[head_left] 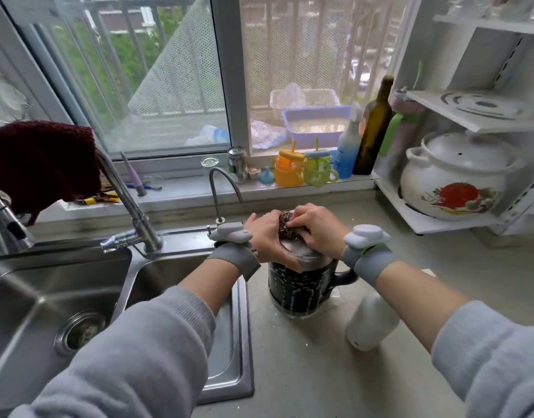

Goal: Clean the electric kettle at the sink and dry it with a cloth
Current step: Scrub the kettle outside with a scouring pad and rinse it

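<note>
A grey counter [305, 366] runs under a window, with a steel sink [48, 297] set into it on the left and a tall tap [130, 212] at the sink's back edge. A dark red cloth [42, 164] hangs at the left near the tap. The sill holds an orange cup [288, 170], a green cup [318, 170], a blue spray bottle [347, 146] and a dark bottle [374, 128]. A white rack at the right carries a lidded pot [452, 179]. The kettle [302, 288], black and streaked with suds, stands upright on the counter just right of the sink, handle to the right. The left hand [268, 236] curls over its top rim, holding it. The right hand [317, 227] grips a scourer [285, 220] on the kettle's top. A white bottle [371, 324] lies near the kettle.
</note>
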Action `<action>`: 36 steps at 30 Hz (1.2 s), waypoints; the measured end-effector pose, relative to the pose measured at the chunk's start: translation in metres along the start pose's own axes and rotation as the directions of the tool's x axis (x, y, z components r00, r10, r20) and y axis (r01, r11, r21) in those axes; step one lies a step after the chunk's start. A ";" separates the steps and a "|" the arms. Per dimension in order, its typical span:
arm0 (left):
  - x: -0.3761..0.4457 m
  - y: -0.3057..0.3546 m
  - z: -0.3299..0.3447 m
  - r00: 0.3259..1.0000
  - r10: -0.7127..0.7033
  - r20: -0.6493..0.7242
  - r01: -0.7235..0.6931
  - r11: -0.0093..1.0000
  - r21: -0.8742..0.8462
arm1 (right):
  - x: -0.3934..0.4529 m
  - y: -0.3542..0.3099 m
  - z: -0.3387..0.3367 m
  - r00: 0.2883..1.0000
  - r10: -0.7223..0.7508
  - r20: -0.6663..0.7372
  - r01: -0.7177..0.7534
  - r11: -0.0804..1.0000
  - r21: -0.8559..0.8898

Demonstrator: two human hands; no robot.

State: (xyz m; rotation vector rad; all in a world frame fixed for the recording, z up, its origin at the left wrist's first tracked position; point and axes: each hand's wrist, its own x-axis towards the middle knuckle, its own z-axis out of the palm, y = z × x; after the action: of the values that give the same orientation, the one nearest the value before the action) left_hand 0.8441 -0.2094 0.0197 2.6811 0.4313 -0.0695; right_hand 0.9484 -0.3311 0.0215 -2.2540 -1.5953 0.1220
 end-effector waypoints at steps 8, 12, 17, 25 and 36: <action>0.001 0.000 0.003 1.000 -0.013 -0.005 0.013 1.000 0.019 | -0.003 0.022 -0.017 0.998 0.056 -0.026 -0.057 0.998 -0.040; 0.004 -0.003 0.002 1.000 -0.020 -0.019 0.021 0.999 0.041 | -0.015 -0.006 -0.007 0.983 -0.170 0.065 0.167 0.985 0.053; 0.002 0.001 0.001 1.000 -0.019 -0.007 0.019 0.999 0.046 | -0.011 0.038 -0.028 0.999 0.037 0.028 -0.036 0.998 -0.047; 0.003 0.001 0.006 0.999 -0.015 -0.038 0.018 0.997 0.072 | -0.036 0.020 -0.026 0.973 -0.175 0.148 0.171 0.984 0.040; 0.002 0.000 0.005 0.999 -0.014 -0.037 0.016 0.998 0.065 | -0.043 0.024 -0.032 0.967 -0.195 0.167 0.184 0.980 0.079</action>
State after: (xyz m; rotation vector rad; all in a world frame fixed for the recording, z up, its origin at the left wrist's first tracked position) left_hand 0.8460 -0.2106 0.0149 2.7469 0.4679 -0.0396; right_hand 0.9633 -0.3861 0.0362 -2.0787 -1.8608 0.3206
